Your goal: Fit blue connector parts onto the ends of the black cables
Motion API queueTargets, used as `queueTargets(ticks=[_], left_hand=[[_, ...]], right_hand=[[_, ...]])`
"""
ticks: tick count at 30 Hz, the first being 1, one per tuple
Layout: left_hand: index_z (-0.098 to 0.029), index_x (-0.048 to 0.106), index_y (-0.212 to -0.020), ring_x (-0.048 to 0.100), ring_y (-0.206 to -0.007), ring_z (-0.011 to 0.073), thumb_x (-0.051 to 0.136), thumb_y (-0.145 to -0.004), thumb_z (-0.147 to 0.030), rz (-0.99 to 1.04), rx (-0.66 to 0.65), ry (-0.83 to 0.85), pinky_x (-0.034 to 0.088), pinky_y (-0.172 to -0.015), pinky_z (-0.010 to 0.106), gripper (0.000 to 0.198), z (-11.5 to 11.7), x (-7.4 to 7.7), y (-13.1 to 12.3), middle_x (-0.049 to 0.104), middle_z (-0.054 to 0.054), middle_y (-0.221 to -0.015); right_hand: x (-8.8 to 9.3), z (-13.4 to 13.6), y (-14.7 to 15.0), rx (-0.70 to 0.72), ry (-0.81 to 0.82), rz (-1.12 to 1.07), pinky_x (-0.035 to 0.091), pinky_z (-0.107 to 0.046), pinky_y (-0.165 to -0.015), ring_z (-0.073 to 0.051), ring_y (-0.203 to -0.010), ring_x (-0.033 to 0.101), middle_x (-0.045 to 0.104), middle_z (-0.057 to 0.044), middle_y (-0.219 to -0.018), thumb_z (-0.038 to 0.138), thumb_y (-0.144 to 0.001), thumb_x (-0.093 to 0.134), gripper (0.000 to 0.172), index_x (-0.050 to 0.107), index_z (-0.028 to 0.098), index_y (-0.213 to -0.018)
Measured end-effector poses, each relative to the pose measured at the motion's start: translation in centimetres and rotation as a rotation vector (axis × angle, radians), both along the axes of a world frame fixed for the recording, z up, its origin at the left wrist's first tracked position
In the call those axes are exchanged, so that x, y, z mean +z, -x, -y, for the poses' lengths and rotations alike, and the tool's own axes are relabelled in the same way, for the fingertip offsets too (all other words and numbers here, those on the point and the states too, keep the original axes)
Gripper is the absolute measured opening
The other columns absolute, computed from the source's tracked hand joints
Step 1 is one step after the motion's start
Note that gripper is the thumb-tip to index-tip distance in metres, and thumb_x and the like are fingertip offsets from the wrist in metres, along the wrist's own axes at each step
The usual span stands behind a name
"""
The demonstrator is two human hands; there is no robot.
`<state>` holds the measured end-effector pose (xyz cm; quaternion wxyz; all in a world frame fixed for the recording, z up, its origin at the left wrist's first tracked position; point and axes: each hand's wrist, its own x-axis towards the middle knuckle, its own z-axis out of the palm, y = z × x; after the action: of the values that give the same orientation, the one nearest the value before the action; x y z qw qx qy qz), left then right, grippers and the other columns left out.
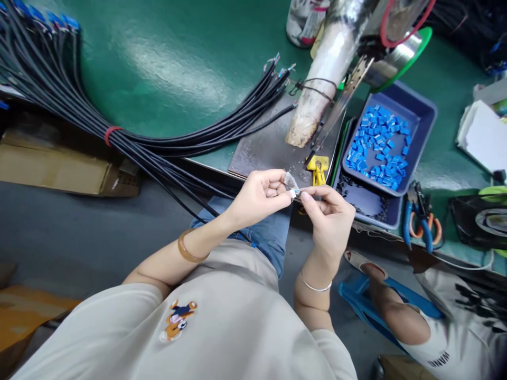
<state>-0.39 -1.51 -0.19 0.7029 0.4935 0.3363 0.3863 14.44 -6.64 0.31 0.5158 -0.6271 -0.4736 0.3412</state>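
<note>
My left hand (264,194) is closed, thumb against fingers, on a small white piece (293,193) in front of the bench edge. A crumpled translucent scrap (291,181) sticks up beside its fingertips. My right hand (328,210) meets it from the right, thumb and forefinger pinching thin wires (299,192) at the white piece. Whether these belong to a black cable is hidden by my left hand. Close by on the bench lies a yellow tool (318,169). A bundle of black cables (158,146), tied with a red band (112,135), runs past my left forearm.
A whitish duct (315,100) hangs over a dark board (253,150), beside a solder spool (400,60). Right of it, a bin (422,113) holds blue connectors, stacked over another bin (390,214). Blue-handled pliers (407,221) lie nearby. Another person (447,327) sits at right.
</note>
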Motion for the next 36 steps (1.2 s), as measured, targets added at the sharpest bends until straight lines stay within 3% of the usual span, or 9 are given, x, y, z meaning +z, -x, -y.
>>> queueTargets(ticks=[7, 11, 18, 25, 31, 36], left_hand=[[-0.015, 0.055, -0.076, 0.041, -0.057, 0.0046, 0.062, -0.079, -0.015, -0.092, 0.028, -0.134, 0.035, -0.054, 0.017, 0.008, 0.5, -0.4, 0.1, 0.045, -0.004, -0.064], [-0.015, 0.055, -0.077, 0.049, -0.062, 0.0064, 0.062, -0.081, -0.017, -0.115, 0.078, -0.187, 0.041, -0.058, 0.018, 0.008, 0.8, -0.8, -0.1, 0.052, -0.002, -0.069], [-0.015, 0.054, -0.080, 0.053, -0.058, 0.0052, 0.067, -0.080, -0.019, -0.002, 0.096, -0.077, 0.044, -0.056, 0.016, 0.013, 0.6, -0.8, -0.1, 0.055, -0.004, -0.066], [-0.016, 0.059, -0.087, 0.047, -0.047, 0.0036, 0.075, -0.080, -0.030, 0.048, 0.016, -0.006, 0.035, -0.043, 0.017, 0.023, -0.3, -0.8, 1.2, 0.064, -0.001, -0.065], [-0.016, 0.061, -0.080, 0.062, -0.065, 0.0095, 0.080, -0.076, -0.026, -0.023, 0.035, -0.106, 0.050, -0.059, 0.021, 0.022, -0.3, -0.3, 1.1, 0.064, 0.000, -0.072], [-0.016, 0.062, -0.079, 0.062, -0.066, 0.0094, 0.079, -0.076, -0.021, -0.019, 0.025, -0.137, 0.052, -0.064, 0.022, 0.018, -0.2, -0.2, 0.9, 0.063, -0.001, -0.074]], right_hand=[[0.2, 0.1, 0.1, 0.000, 0.057, 0.015, 0.024, -0.021, -0.043, -0.004, -0.045, 0.035, 0.058, 0.005, -0.062, 0.029, -0.077, 0.071, 0.009, 0.068, 0.020, -0.075], [0.5, 0.4, 0.6, -0.050, 0.034, 0.209, 0.019, -0.023, -0.044, -0.003, -0.045, 0.028, 0.057, 0.005, -0.065, 0.028, -0.082, 0.067, 0.011, 0.066, 0.018, -0.075], [0.4, 0.9, 1.9, -0.059, -0.130, 0.484, 0.031, -0.025, -0.051, -0.005, -0.048, 0.033, 0.060, 0.004, -0.070, 0.021, -0.086, 0.064, 0.011, 0.066, 0.020, -0.076], [0.4, 0.6, 1.4, -0.081, -0.091, 0.323, 0.033, -0.026, -0.049, -0.007, -0.051, 0.041, 0.065, 0.000, -0.080, 0.030, -0.089, 0.065, 0.012, 0.071, 0.021, -0.084], [1.3, 0.4, 1.0, -0.039, -0.037, 0.440, 0.033, -0.026, -0.049, -0.007, -0.051, 0.036, 0.066, -0.001, -0.080, 0.033, -0.090, 0.064, 0.016, 0.071, 0.021, -0.082], [1.8, 0.6, 1.0, -0.029, -0.095, 0.452, 0.036, -0.027, -0.052, -0.007, -0.052, 0.039, 0.063, -0.001, -0.079, 0.029, -0.090, 0.063, 0.014, 0.071, 0.021, -0.081]])
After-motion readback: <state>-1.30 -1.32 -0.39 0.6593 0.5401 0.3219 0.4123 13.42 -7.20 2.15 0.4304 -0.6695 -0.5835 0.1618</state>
